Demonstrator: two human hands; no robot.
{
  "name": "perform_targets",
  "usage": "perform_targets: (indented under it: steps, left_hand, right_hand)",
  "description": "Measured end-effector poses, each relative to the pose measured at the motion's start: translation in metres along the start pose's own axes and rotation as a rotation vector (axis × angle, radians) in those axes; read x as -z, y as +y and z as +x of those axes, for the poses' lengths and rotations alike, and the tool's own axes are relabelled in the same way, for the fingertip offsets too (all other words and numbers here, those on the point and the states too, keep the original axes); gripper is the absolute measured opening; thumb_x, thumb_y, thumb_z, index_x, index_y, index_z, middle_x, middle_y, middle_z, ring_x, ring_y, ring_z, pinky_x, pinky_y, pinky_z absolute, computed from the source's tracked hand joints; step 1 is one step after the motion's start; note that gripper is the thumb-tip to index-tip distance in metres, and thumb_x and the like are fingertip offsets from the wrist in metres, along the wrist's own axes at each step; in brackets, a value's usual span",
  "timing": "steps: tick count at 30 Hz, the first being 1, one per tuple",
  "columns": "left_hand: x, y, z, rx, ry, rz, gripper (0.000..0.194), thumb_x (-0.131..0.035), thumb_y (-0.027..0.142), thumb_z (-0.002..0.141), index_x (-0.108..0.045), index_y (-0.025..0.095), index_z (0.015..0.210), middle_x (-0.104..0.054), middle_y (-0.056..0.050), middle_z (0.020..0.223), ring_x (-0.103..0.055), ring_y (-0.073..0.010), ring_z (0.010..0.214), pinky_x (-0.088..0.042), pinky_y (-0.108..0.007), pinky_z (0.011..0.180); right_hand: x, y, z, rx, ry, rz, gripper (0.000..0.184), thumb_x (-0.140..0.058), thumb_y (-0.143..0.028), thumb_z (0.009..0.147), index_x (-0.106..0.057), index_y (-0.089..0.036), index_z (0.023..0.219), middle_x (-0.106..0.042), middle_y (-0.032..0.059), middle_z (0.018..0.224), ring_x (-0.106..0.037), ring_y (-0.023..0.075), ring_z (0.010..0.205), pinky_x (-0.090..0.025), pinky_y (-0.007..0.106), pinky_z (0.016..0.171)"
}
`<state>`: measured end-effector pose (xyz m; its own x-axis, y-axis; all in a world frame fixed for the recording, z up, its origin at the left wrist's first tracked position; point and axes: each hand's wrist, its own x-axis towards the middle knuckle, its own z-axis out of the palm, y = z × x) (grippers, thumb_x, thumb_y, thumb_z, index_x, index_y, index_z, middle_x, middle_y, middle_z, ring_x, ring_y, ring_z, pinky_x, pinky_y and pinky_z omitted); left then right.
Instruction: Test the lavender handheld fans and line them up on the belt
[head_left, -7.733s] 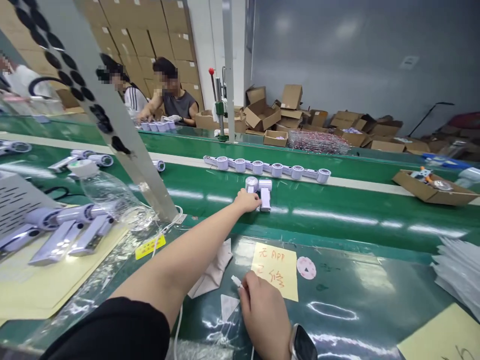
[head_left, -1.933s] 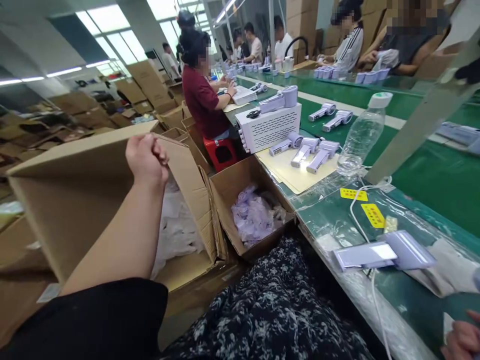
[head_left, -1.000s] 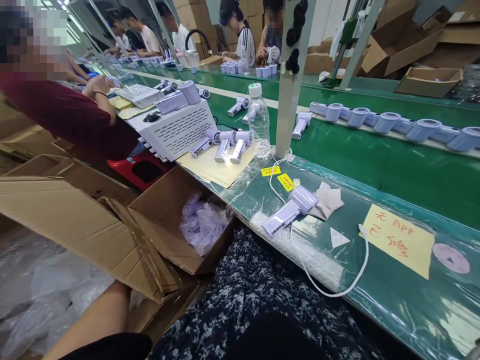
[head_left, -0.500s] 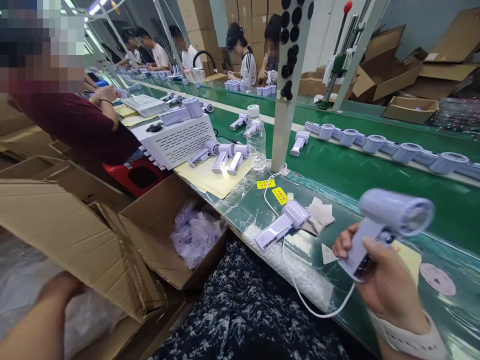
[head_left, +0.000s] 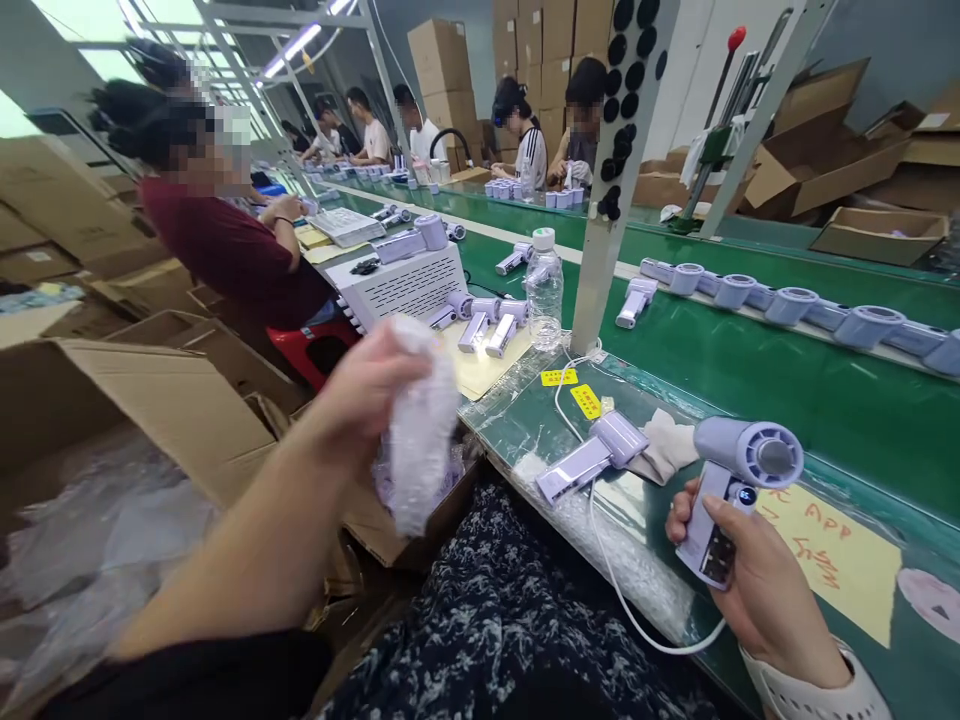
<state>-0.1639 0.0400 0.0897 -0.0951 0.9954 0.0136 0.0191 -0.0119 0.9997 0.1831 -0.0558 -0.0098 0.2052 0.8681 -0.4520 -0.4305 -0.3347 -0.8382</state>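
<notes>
My left hand is raised over my lap, fingers closed on a clear bubble-wrap bag that hangs down from it. My right hand grips the handle of a lilac handheld fan, its round head pointing right over the bench edge. A white cable runs along the bench edge below that fan. A second lilac fan lies flat on the green bench beside a folded cloth.
An open carton of plastic bags stands at my left, a smaller carton by my knee. A green conveyor carries a row of fans. A water bottle, a metal post, a white box and seated workers lie beyond.
My left hand came up out of the big carton holding a bubble-wrap bag. My right hand lowered the fan slightly toward the bench edge. The view shifted right.
</notes>
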Motion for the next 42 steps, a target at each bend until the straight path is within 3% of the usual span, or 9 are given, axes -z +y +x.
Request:
perform_targets:
  steps: [6, 11, 14, 17, 23, 26, 29, 34, 42]
  left_hand:
    - [-0.100, -0.044, 0.027, 0.008, -0.316, 0.221, 0.053, -0.078, 0.061, 0.074, -0.044, 0.022, 0.087, -0.047, 0.008, 0.059, -0.046, -0.0098, 0.049, -0.037, -0.022, 0.050]
    - [-0.148, -0.067, 0.034, -0.104, -0.151, 0.485, 0.025, -0.059, 0.044, 0.092, -0.050, 0.021, 0.100, -0.053, 0.001, 0.072, -0.062, -0.0221, 0.078, -0.049, -0.036, 0.078]
    - [-0.148, -0.072, 0.027, -0.212, -0.256, 0.535, 0.036, -0.051, 0.041, 0.095, -0.047, 0.020, 0.124, -0.062, -0.011, 0.115, -0.058, -0.0299, 0.119, -0.043, -0.050, 0.106]
    - [-0.131, -0.077, 0.015, -0.320, -0.511, 0.480, 0.057, -0.051, 0.036, 0.094, -0.032, 0.022, 0.146, -0.033, -0.016, 0.158, -0.036, -0.0290, 0.147, -0.032, -0.052, 0.121]
    - [-0.083, -0.088, -0.004, -0.200, -0.979, 0.580, 0.081, -0.074, 0.027, 0.078, -0.036, 0.031, 0.149, -0.011, -0.012, 0.170, -0.012, -0.0364, 0.158, -0.031, -0.058, 0.123]
    - [-0.077, -0.091, -0.013, -0.312, -0.842, 0.754, 0.057, -0.069, 0.020, 0.084, -0.056, 0.030, 0.138, -0.012, -0.010, 0.169, -0.015, -0.0363, 0.157, -0.027, -0.059, 0.125]
    - [-0.084, -0.090, -0.021, -0.466, -0.672, 0.927, 0.037, -0.050, 0.010, 0.092, -0.073, 0.026, 0.116, -0.052, -0.013, 0.140, -0.052, -0.0283, 0.131, -0.048, -0.049, 0.110]
    - [-0.115, -0.084, -0.032, -0.407, -0.596, 0.992, 0.036, -0.051, 0.017, 0.092, -0.063, 0.021, 0.126, -0.069, -0.005, 0.091, -0.064, -0.0183, 0.083, -0.053, -0.031, 0.080]
    - [-0.137, -0.070, -0.008, -0.193, -0.823, 0.736, 0.019, -0.057, 0.027, 0.093, -0.075, 0.021, 0.092, -0.077, -0.005, 0.098, -0.068, -0.0203, 0.093, -0.049, -0.031, 0.087]
  right_hand:
    - [0.000, 0.006, 0.004, 0.039, 0.015, -0.044, 0.055, -0.090, -0.051, 0.060, -0.062, -0.018, 0.093, -0.065, -0.0007, 0.070, -0.059, 0.0140, 0.059, -0.048, 0.023, 0.054]
    - [-0.001, 0.006, 0.006, 0.067, 0.018, -0.076, 0.053, -0.087, -0.052, 0.065, -0.061, -0.017, 0.095, -0.065, -0.0015, 0.070, -0.058, 0.0143, 0.059, -0.047, 0.025, 0.057]
    - [-0.002, 0.006, 0.005, 0.066, 0.018, -0.103, 0.053, -0.086, -0.053, 0.067, -0.060, -0.017, 0.097, -0.064, -0.0018, 0.071, -0.058, 0.0143, 0.059, -0.046, 0.026, 0.057]
    - [-0.002, 0.007, 0.005, 0.071, 0.017, -0.130, 0.053, -0.084, -0.055, 0.068, -0.060, -0.017, 0.097, -0.064, -0.0022, 0.071, -0.058, 0.0140, 0.059, -0.046, 0.026, 0.058]
    - [-0.003, 0.008, 0.003, 0.077, 0.011, -0.185, 0.051, -0.083, -0.054, 0.069, -0.060, -0.017, 0.097, -0.064, -0.0020, 0.070, -0.057, 0.0142, 0.058, -0.044, 0.026, 0.056]
    - [-0.003, 0.007, 0.002, 0.081, 0.014, -0.199, 0.050, -0.082, -0.054, 0.070, -0.060, -0.018, 0.097, -0.064, -0.0016, 0.070, -0.057, 0.0149, 0.058, -0.044, 0.027, 0.056]
    - [-0.004, 0.006, 0.002, 0.082, 0.014, -0.208, 0.051, -0.080, -0.054, 0.070, -0.058, -0.018, 0.098, -0.063, -0.0017, 0.070, -0.057, 0.0150, 0.058, -0.044, 0.027, 0.056]
    - [-0.004, 0.008, 0.004, 0.117, -0.001, -0.231, 0.049, -0.079, -0.055, 0.073, -0.049, -0.022, 0.096, -0.062, -0.0044, 0.068, -0.055, 0.0135, 0.055, -0.044, 0.026, 0.055]
    - [-0.001, 0.008, -0.006, 0.216, -0.042, -0.377, 0.053, -0.079, -0.057, 0.078, -0.050, -0.023, 0.108, -0.070, 0.0003, 0.078, -0.060, 0.0182, 0.058, -0.048, 0.032, 0.058]
